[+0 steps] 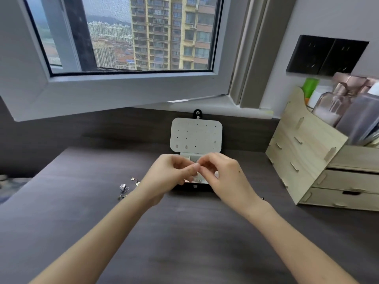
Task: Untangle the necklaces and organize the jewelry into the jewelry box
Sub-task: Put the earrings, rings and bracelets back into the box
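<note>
A small jewelry box (195,186) with a black outside stands open at the middle of the dark desk. Its white lid (196,134) is upright, dotted with holes, and a few small earrings hang along its lower edge. My left hand (174,173) and my right hand (221,173) meet just above the box tray, fingertips together, pinching a tiny silver jewelry piece (195,161) between them. The hands hide most of the tray. Several loose silver pieces (127,187) lie on the desk left of my left wrist.
A wooden desk organizer (320,167) with drawers stands at the right, holding bottles (338,103). An open window sash (114,87) juts over the back of the desk. Black wall sockets (326,55) sit above the organizer.
</note>
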A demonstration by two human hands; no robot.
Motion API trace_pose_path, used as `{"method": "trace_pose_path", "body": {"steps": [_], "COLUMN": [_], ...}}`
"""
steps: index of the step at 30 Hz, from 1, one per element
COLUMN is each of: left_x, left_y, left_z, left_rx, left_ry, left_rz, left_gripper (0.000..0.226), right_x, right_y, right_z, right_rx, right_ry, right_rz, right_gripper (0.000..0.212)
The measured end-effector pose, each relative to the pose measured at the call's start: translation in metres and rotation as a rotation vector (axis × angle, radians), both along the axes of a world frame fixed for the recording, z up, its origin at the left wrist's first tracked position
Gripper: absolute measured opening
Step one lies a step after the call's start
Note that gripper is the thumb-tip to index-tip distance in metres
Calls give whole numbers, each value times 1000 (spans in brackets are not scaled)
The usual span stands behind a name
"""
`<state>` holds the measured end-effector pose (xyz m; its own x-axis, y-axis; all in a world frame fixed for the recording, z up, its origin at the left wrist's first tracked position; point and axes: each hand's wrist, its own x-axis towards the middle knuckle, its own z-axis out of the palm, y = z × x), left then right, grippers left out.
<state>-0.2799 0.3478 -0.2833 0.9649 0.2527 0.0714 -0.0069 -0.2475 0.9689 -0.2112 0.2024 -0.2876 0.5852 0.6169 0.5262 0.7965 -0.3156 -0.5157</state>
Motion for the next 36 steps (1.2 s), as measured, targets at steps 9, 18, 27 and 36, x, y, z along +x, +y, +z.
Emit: {"method": "trace_pose_path", "body": {"steps": [9,18,27,36], "left_x": [14,81,103,23], "left_y": [16,77,70,37], "left_z": [-11,-12,-7,-7], "left_rx": [26,-92,-378,-297], "left_ry": [35,-30,-18,-30], "left_rz": [98,324,264,246], "left_gripper": [18,11,17,10], "right_x": [10,41,45,-25], "right_y": [11,-4,-4,-39], "right_z": [-11,-46,-44,-30], "right_rx": [-25,-444,-415,-537], "right_ry": [124,-302,-407,-437], "right_rz": [58,-115,31,212], "right_gripper": [20,34,25,29]}}
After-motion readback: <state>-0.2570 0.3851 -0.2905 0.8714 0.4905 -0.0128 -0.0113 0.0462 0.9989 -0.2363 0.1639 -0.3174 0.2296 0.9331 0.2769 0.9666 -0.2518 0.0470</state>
